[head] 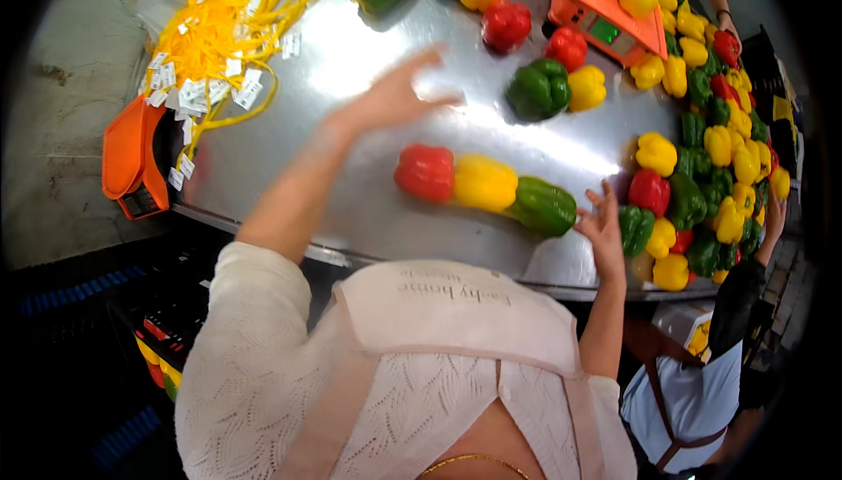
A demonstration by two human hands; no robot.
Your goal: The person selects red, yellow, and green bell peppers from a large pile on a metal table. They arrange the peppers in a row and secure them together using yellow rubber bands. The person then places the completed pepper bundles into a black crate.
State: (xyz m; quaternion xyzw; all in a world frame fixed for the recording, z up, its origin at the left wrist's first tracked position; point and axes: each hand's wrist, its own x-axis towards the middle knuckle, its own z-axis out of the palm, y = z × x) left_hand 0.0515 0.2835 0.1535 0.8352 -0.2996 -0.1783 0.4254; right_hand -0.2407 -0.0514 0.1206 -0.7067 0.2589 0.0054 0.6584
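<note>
On the metal table, a red bell pepper (425, 173), a yellow bell pepper (487, 182) and a green bell pepper (543, 206) lie touching in a row in front of me. My left hand (404, 89), blurred, is raised above and left of the row, with its fingers apart and nothing in it. Beside the green pepper's right end is my right hand (601, 227), fingers spread, its fingertips at or close to that pepper; contact is hard to tell. Another green pepper (538, 89), a small yellow pepper (587, 88) and a red pepper (566, 48) sit together beyond the row.
A large pile of mixed peppers (730, 148) covers the right side. An orange scale (608, 26) bearing peppers stands at the back right. Yellow strips with white tags (223, 39) lie at the left, near an orange tape dispenser (131, 151). Co-workers' hands (776, 214) reach the pile.
</note>
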